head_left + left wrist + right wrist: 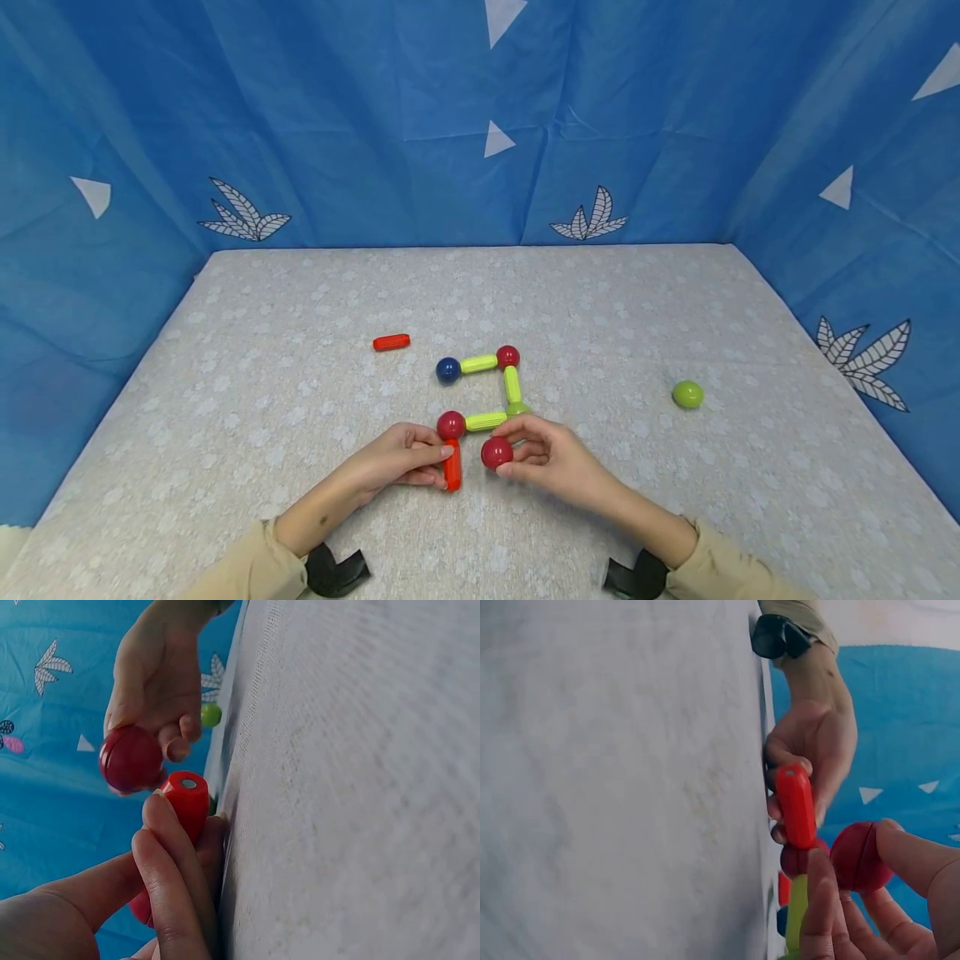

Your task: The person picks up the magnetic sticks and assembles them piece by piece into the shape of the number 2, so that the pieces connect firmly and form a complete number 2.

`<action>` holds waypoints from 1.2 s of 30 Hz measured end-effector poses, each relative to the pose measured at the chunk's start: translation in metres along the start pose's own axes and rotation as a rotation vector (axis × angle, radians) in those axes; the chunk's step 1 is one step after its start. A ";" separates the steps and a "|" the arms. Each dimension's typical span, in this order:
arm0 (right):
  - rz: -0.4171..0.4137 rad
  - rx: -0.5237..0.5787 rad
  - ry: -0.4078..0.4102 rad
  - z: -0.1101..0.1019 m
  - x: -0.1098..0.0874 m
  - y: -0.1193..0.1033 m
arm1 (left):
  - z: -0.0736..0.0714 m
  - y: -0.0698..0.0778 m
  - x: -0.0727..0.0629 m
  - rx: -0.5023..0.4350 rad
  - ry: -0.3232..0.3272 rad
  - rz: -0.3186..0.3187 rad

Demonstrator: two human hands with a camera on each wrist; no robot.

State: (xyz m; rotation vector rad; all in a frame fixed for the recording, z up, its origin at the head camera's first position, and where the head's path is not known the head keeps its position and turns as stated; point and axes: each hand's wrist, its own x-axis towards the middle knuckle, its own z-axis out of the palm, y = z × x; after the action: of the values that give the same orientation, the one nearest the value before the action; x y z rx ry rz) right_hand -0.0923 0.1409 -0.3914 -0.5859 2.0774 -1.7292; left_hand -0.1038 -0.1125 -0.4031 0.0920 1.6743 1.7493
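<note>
My left hand (pixel 401 457) pinches a red magnetic rod (pixel 453 468), whose far end meets a dark red ball (pixel 451 425) in the joined chain. In the left wrist view the rod's free end shows a small metal disc. My right hand (pixel 558 462) holds another dark red ball (pixel 497 452) between thumb and fingers, just right of the rod and apart from it. From the chain's red ball a yellow-green rod (pixel 486 421) runs to a green ball (pixel 517 409), partly covered by the right fingers. A second yellow-green rod (pixel 512 385) leads on to a red ball (pixel 507 357).
One more yellow-green rod (pixel 478 364) links that far red ball to a blue ball (pixel 448 370). A loose red rod (pixel 392 342) lies at the back left. A loose green ball (pixel 687 394) sits to the right. Blue curtains (pixel 480 192) border the patterned tablecloth (pixel 300 333).
</note>
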 end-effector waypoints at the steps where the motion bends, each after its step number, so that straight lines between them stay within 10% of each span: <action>1: 0.000 -0.018 -0.004 0.001 0.000 0.001 | 0.000 0.000 0.001 0.000 -0.001 0.000; 16: 0.100 0.086 -0.159 0.026 -0.009 0.009 | 0.001 0.000 0.007 -0.030 -0.012 -0.001; 36: 0.253 0.209 -0.022 0.048 -0.011 0.008 | 0.003 0.001 0.006 -0.059 -0.022 0.009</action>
State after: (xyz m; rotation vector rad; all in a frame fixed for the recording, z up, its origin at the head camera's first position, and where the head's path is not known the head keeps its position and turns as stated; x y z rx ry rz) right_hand -0.0580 0.1079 -0.4075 -0.2652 1.8343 -1.7514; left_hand -0.1074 -0.1072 -0.4037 0.0921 1.6081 1.7965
